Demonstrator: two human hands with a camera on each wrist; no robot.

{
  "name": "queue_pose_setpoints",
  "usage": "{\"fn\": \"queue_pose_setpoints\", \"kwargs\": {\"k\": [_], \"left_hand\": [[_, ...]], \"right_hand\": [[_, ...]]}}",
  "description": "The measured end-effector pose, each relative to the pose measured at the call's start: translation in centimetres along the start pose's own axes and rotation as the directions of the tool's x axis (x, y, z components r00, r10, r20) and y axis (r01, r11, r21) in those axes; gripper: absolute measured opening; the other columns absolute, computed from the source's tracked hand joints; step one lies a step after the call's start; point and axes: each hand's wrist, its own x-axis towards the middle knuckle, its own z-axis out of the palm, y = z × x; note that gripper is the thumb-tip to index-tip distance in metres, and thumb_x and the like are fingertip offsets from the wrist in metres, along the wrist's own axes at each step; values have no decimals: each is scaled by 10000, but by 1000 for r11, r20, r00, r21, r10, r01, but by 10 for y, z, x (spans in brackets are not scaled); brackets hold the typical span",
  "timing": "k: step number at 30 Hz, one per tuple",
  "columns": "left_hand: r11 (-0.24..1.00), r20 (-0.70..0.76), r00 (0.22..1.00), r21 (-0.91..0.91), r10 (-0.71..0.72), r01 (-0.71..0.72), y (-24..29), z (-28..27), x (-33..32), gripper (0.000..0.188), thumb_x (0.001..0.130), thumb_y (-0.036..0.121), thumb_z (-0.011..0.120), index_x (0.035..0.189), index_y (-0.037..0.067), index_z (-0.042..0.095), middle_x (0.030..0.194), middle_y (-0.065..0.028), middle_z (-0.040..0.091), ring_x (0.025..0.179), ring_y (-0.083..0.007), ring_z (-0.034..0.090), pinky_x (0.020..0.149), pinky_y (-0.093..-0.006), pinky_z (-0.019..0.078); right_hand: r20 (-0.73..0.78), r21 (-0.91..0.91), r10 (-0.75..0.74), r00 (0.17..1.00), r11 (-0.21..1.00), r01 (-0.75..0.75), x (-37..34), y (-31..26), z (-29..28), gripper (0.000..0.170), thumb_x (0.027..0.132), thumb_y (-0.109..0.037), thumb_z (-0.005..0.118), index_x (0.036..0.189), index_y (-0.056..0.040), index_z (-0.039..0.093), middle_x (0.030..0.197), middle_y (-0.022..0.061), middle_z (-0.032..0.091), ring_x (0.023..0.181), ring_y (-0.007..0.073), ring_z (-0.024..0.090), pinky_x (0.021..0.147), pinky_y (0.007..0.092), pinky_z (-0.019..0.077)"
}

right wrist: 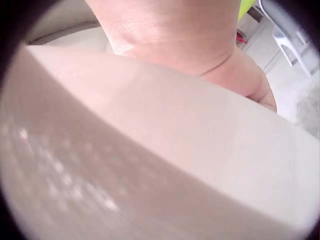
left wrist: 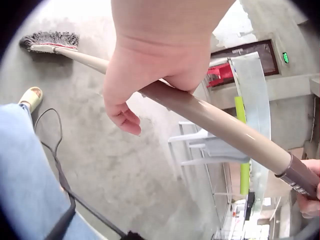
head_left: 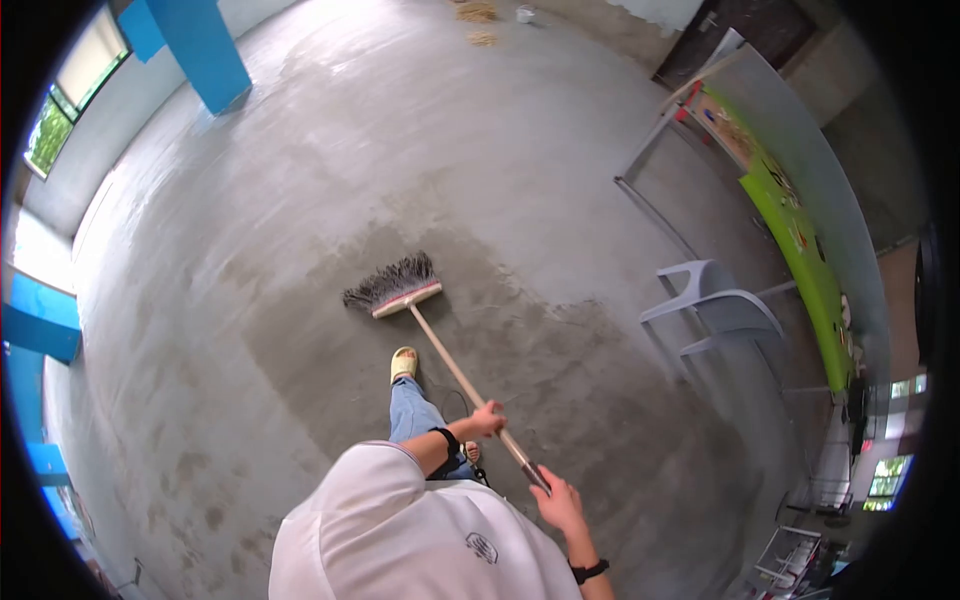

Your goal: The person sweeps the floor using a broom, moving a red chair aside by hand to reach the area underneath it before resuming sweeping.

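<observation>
A long-handled broom [head_left: 455, 368] with shaggy grey bristles [head_left: 392, 282] slants across the head view, its head down on the concrete floor. My left hand [head_left: 488, 420] grips the beige pole partway up, fingers wrapped round it in the left wrist view. Higher up, my right hand [head_left: 562, 505] holds the dark grip [head_left: 536, 476] at the pole's end. In the right wrist view a pale, blurred surface fills most of the frame in front of my right hand [right wrist: 250, 80], hiding its fingers.
A darker, damp-looking patch [head_left: 330, 340] surrounds the broom head. To the right stand a grey plastic chair [head_left: 720, 305] and a tipped board with a lime-green panel [head_left: 800, 260]. A blue pillar [head_left: 205, 60] rises far left. A black cable [left wrist: 60, 175] hangs beside my leg.
</observation>
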Motion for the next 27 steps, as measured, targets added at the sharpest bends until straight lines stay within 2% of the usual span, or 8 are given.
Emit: {"fn": "queue_pose_setpoints", "kwargs": {"k": [2,5,10,11,17,20,23,27], "left_hand": [[974,61,991,203,-116,101,-15,54,-18,485,740,347,661,1174,181,519,1027,-63,618,879,-202,624,662,-359,572],[935,194,968,345,-157,82,-42,113,-33,489,734,370,662,1156,159,535,1054,-63,606,902,-217,620,668,-353,573],[851,60,952,467,-302,240,-48,155,-45,482,719,357,679,1096,93,536,1035,-117,588,879,-221,615,585,-323,555],[848,44,959,479,-281,226,-50,155,-46,468,708,328,690,1068,74,532,978,-133,587,768,-225,624,551,-314,536],[817,21,944,508,-330,274,-71,158,-46,436,690,292,692,1032,89,514,981,-123,585,829,-241,625,562,-324,525],[618,-187,942,717,-277,324,-117,145,-25,442,686,273,690,1040,99,491,956,-119,596,843,-258,629,613,-353,532],[696,-209,948,644,-240,318,-72,91,-12,443,661,229,698,1022,101,476,911,-127,603,814,-290,632,647,-380,521],[876,-208,972,441,-111,195,2,21,47,331,640,125,672,877,112,441,719,-66,517,613,-209,559,471,-340,449]], "right_hand": [[-6,-30,107,994,994,-107,-42,45,16,461,813,-248,613,1260,-172,534,1012,179,646,958,363,608,814,417,487],[-17,-121,190,982,974,-191,-102,83,27,456,840,-289,583,1280,-190,514,963,176,653,907,385,615,787,458,488],[-194,-195,191,962,954,-229,-132,113,47,421,852,-370,576,1233,-197,538,822,178,650,752,386,633,673,498,492],[-194,-171,203,960,956,-237,-131,117,51,421,852,-370,576,1233,-197,538,822,178,650,752,386,633,673,498,492],[-319,-161,177,931,958,-237,-133,147,99,423,820,-422,614,1169,-185,575,668,125,628,597,341,627,538,459,487],[-287,-175,125,950,968,-180,-135,149,145,461,807,-429,626,1204,-200,567,592,95,577,502,297,594,459,423,464],[-305,-156,65,950,981,-117,-81,140,176,503,799,-424,636,1240,-196,552,574,77,540,446,271,556,424,403,448],[-290,-47,71,954,995,-89,22,73,99,469,806,-379,637,1237,-213,558,684,121,600,574,321,617,517,437,497]]}}
